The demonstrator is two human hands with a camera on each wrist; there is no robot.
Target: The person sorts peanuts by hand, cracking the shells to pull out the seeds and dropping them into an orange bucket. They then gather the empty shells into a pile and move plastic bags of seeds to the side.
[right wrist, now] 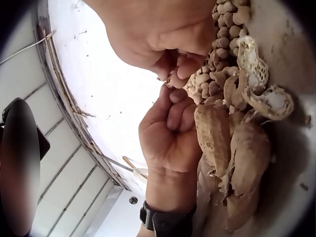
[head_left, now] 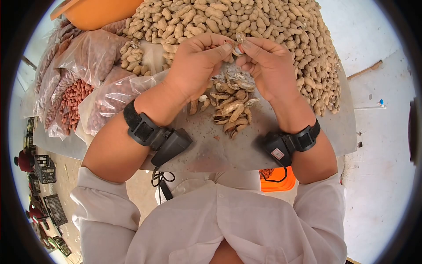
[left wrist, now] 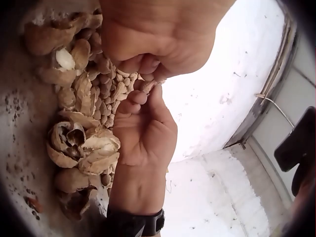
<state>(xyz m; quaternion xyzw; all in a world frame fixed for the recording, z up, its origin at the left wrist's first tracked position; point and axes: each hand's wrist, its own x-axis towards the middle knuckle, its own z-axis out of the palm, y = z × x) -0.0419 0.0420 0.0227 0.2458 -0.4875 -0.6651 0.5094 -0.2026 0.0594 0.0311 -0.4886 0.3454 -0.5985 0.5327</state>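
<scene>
Above the table's middle, my left hand point(head_left: 198, 64) and right hand point(head_left: 272, 68) meet at the fingertips. Between them is a small cracked peanut pod point(head_left: 238, 49), pinched by thumb and fingers from both sides. A bit of reddish skin shows beside the left fingertips; the curled fingers hide most of the pod. In the left wrist view, pale shell point(left wrist: 149, 86) pokes out where the fingertips come together. Just below the hands lies a small heap of split, emptied peanut shells point(head_left: 235, 108), seen close up in the right wrist view as broken shells point(right wrist: 244, 163).
A large mound of unshelled peanuts point(head_left: 263, 22) covers the back of the metal table point(head_left: 198, 149). Clear plastic bags point(head_left: 94, 48) of red peanut kernels point(head_left: 74, 103) lie at left, by an orange basin point(head_left: 96, 13). An orange container point(head_left: 281, 180) sits below the front edge.
</scene>
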